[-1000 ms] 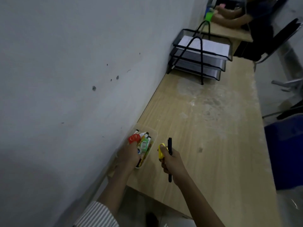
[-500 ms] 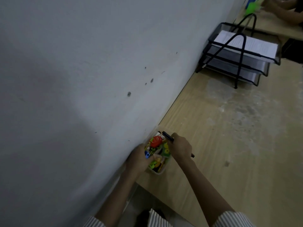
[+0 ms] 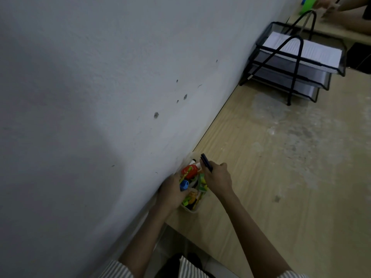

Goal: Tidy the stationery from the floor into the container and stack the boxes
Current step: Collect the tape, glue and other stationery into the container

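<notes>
Presently: small clear plastic container of colourful stationery, on pale wooden desk beside grey wall. Left hand grips its 9 o'clock side; right hand, 3 o'clock, clutches black pen. Black mesh paper tray, 1 o'clock, well apart.

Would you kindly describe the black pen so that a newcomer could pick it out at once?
Follow the wooden desk to its near corner by the grey wall, where a clear container holds bright stationery. At its far end, the right hand grips the black pen. It is the only dark, slim item beside the red, blue and green pieces.
</notes>
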